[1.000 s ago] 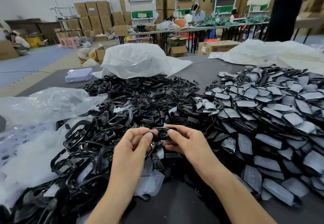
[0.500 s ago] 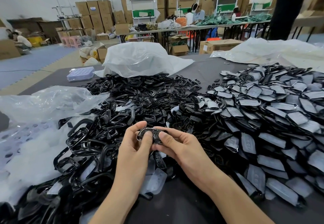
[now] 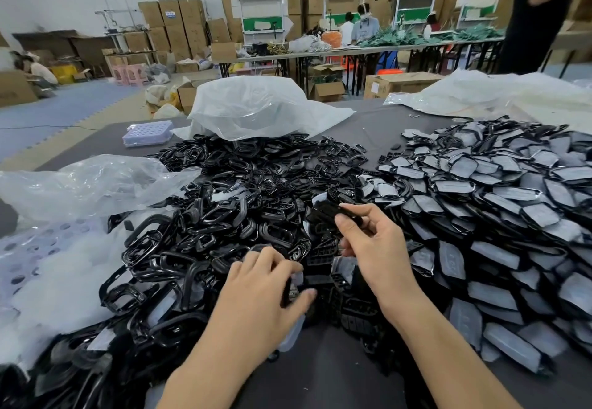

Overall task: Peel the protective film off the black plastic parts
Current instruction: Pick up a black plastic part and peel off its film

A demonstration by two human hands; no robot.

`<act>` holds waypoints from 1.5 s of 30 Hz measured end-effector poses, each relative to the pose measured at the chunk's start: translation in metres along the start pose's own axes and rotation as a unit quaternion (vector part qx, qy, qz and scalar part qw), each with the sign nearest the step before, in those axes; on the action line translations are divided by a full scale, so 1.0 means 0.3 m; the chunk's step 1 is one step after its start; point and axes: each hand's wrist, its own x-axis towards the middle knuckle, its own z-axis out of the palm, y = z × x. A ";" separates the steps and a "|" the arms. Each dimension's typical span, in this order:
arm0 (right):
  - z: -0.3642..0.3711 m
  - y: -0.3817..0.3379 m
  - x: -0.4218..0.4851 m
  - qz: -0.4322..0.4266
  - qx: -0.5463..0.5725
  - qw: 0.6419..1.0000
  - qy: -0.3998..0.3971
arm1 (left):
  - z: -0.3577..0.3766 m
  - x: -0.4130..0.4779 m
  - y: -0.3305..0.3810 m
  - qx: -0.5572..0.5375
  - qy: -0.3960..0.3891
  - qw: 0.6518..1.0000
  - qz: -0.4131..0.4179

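My right hand [image 3: 374, 245] pinches a small black plastic part [image 3: 325, 210] between thumb and forefinger, lifted above the middle of the heap. Lower and to the left, my left hand [image 3: 259, 293] curls its fingers and thumb round a thin dark piece [image 3: 286, 293] seen edge-on, with a bit of clear film [image 3: 298, 275] showing beside it. Film-covered parts [image 3: 480, 216] lie heaped on the right. Bare black rings [image 3: 192, 248] are piled on the left. A loose clear film [image 3: 290, 338] lies under my left wrist.
The dark table [image 3: 320, 376] has a strip of bare surface at the front between my arms. Crumpled plastic bags lie at the left [image 3: 89, 184], back centre [image 3: 256, 107] and back right [image 3: 496, 94]. A small lilac tray [image 3: 147, 131] sits at the far left edge.
Both hands held one part together in front of me. They have now parted: my right hand moved up and right with a black part, and my left hand dropped toward the table.
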 end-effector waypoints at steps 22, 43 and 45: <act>0.039 -0.042 -0.028 0.174 0.259 0.941 -0.133 | -0.027 0.036 0.042 -0.521 0.097 0.821 -0.214; 0.050 -0.018 -0.037 0.148 0.164 0.972 -0.076 | -0.026 0.032 0.044 -0.518 0.055 0.831 -0.194; 0.054 -0.017 -0.042 0.139 0.150 0.975 -0.091 | -0.024 0.033 0.043 -0.535 0.074 0.816 -0.204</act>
